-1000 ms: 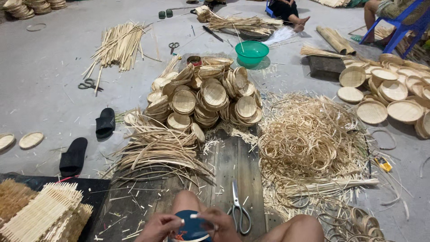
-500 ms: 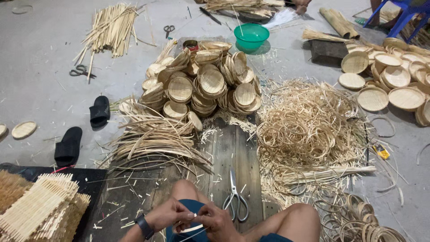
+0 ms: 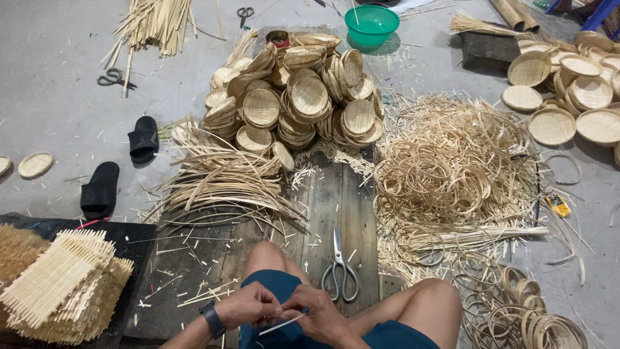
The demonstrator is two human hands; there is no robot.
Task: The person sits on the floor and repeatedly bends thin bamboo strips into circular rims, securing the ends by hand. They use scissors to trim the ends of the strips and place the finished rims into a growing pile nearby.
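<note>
2 hands, the left hand (image 3: 248, 305) and right hand (image 3: 320, 315), pinch 1 thin bamboo strip (image 3: 281, 324) between clenched fingertips above the lap, where excess bending may snap it or its edge may cut skin, with scissors (image 3: 340, 268) lying just beyond.

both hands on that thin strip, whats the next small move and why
Probably bend the thin bamboo strip into a loop: the left hand and right hand pinch it between them above the lap, the scissors lie untouched, and finished rings pile nearby.
</note>
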